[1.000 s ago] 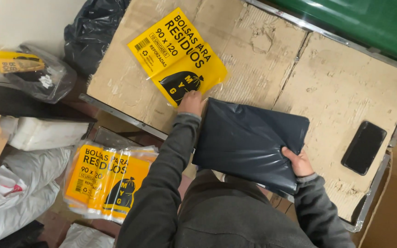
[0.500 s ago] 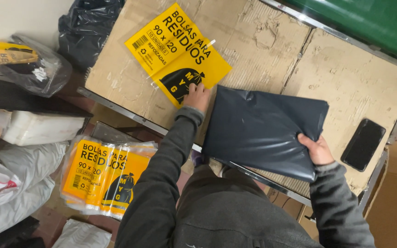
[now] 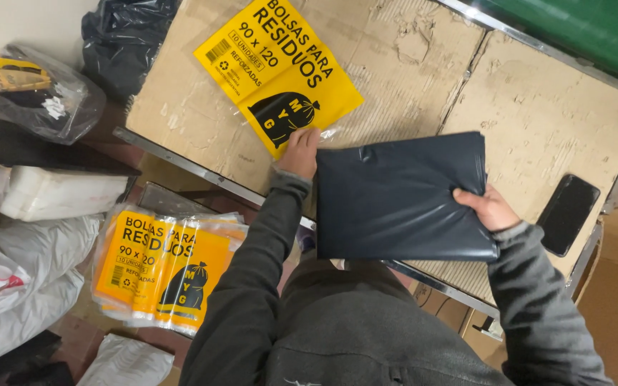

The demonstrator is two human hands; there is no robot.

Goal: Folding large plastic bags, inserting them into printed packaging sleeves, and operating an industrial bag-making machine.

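1. The folded stack of dark plastic bags (image 3: 402, 196) is now lying further up on the cardboard-covered surface (image 3: 538, 107) than a second ago, squared flatter.
2. The right hand (image 3: 491, 209) is gripping its right edge, fingers clamped on the plastic.
3. The left hand (image 3: 300, 151) is pressing the stack's left edge, fingers curled together, beside the yellow printed bag (image 3: 277, 71).
4. The stack is smooth, glossy and rectangular; the cardboard is torn and rough.
5. A black phone (image 3: 568, 213) is lying near the right edge, apart from the stack.
6. More yellow packets (image 3: 162, 268) are sitting below.
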